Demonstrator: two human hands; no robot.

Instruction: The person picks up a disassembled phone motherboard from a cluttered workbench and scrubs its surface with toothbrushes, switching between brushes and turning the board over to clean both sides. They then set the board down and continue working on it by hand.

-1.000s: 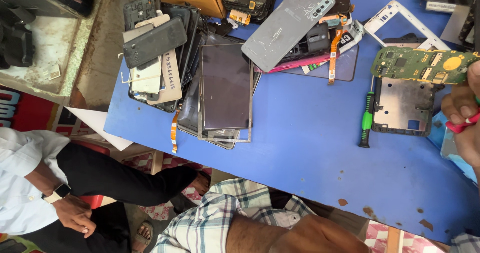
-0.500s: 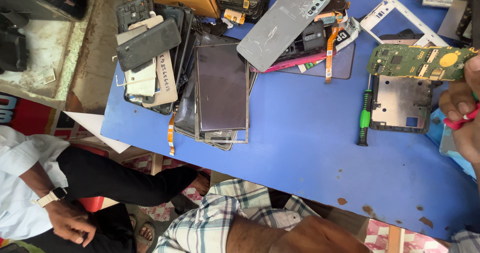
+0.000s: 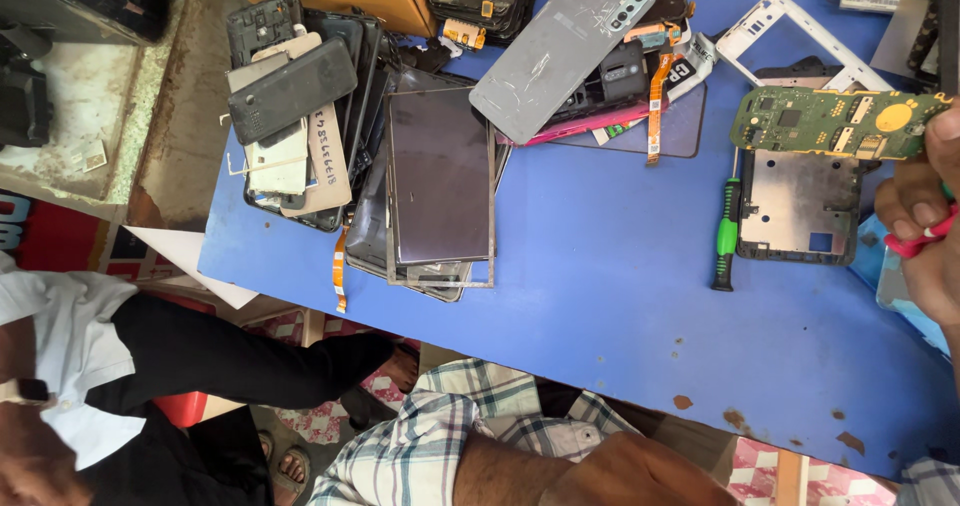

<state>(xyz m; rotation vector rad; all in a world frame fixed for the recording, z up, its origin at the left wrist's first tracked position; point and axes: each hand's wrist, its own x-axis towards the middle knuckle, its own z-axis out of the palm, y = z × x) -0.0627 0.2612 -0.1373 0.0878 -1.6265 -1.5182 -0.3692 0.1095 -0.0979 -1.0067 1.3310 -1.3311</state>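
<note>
One hand [image 3: 925, 231] still grips the red tool [image 3: 925, 238].

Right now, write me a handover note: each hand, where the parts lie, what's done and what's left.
Hands: at the right edge, one hand grips a red-handled tool; another hand pinches the end of the green circuit board. Which is left or right cannot be told.
Parts: the board is held above a grey metal phone frame on the blue table; a green-handled screwdriver lies beside the frame. A stack of screens sits to the left.
Done: board out of the frame.
Left: nothing shows what follows.
</note>
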